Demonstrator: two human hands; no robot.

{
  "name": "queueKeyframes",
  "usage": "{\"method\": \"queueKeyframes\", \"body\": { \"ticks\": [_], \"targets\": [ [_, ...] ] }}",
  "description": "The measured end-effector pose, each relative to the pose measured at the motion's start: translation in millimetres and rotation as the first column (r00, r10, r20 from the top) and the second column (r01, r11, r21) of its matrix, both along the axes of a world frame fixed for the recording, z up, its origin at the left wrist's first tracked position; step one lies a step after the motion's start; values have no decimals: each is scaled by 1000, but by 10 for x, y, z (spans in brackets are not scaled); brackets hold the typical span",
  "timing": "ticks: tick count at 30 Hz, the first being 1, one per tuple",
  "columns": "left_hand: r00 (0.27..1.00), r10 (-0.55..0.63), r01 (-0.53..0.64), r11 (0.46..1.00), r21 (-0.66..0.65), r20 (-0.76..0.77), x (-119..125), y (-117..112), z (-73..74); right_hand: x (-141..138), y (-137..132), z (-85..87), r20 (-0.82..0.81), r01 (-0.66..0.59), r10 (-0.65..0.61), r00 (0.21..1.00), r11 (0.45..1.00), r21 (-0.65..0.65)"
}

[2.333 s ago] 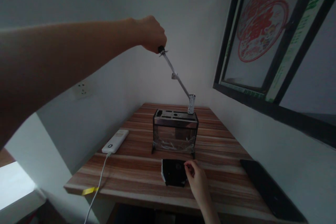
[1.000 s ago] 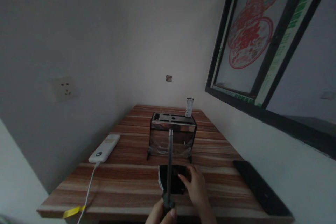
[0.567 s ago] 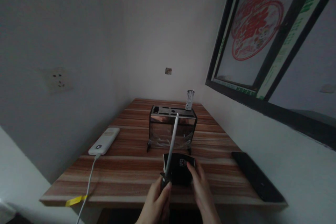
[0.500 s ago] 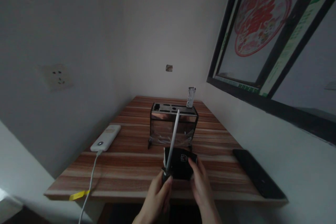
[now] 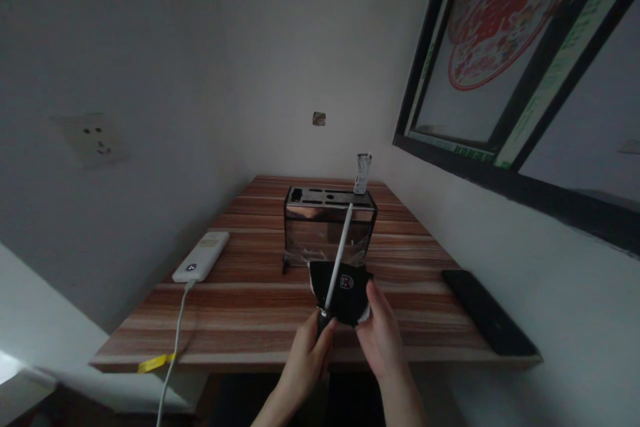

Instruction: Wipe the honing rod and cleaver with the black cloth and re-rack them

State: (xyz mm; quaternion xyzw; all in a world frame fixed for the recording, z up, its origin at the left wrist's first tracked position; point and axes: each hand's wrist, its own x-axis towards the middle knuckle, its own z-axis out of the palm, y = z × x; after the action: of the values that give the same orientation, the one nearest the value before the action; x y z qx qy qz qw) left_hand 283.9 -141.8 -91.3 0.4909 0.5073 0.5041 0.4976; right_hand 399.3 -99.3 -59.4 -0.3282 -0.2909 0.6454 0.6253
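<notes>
My left hand [image 5: 306, 355] grips the dark handle of a long steel sharpening rod [image 5: 339, 257], which points up and away towards the knife rack. My right hand [image 5: 381, 337] holds a black cloth [image 5: 349, 292] with a small printed badge, lifted off the table and pressed against the rod's lower part. Both hands are closed, close together above the table's front edge [image 5: 250, 355]. Behind them stands a metal knife rack [image 5: 329, 227] with slots in its top and clear sides. A silver handle [image 5: 363, 173] sticks out of its back right corner.
A white power bank [image 5: 201, 265] lies at the left with a white cable [image 5: 171, 360] running off the front edge, tagged yellow. A black flat device [image 5: 488, 313] lies at the right by the wall. A framed window with red paper-cut is at upper right; a wall socket [image 5: 91, 139] is on the left.
My left hand drew the rod from the rack and brought it down to the table front. My right hand picked the black cloth up off the table and brought it against the rod.
</notes>
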Motion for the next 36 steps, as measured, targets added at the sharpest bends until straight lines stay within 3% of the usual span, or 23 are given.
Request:
{"method": "queueKeyframes", "body": {
  "ticks": [6, 11, 14, 19, 25, 36],
  "targets": [
    [999, -33, 33, 999, 29, -24, -2, 0, 34, 17, 56, -102, -132, -55, 49, 990, 998, -40],
    [1000, -14, 14, 1000, 5, -9, -6, 1, 22, 2, 32, -107, -43, -229, 231, 972, 972, 53],
    [999, 7, -6, 1000, 2, -33, -9, 0, 20, -24, 1, -98, 22, -267, 267, 964, 962, 61],
    [988, 35, -17, 993, 119, -148, -15, 1, -2, -46, -29, -110, 173, -239, 222, 960, 968, 83],
    [957, 29, 13, 990, 143, -287, -27, 16, -97, -51, -45, -22, 449, -288, 184, 874, 942, 174],
    [945, -2, 56, 986, 156, -326, -49, 4, -103, -98, -112, 13, 545, -172, 22, 838, 959, 226]
  ]
}}
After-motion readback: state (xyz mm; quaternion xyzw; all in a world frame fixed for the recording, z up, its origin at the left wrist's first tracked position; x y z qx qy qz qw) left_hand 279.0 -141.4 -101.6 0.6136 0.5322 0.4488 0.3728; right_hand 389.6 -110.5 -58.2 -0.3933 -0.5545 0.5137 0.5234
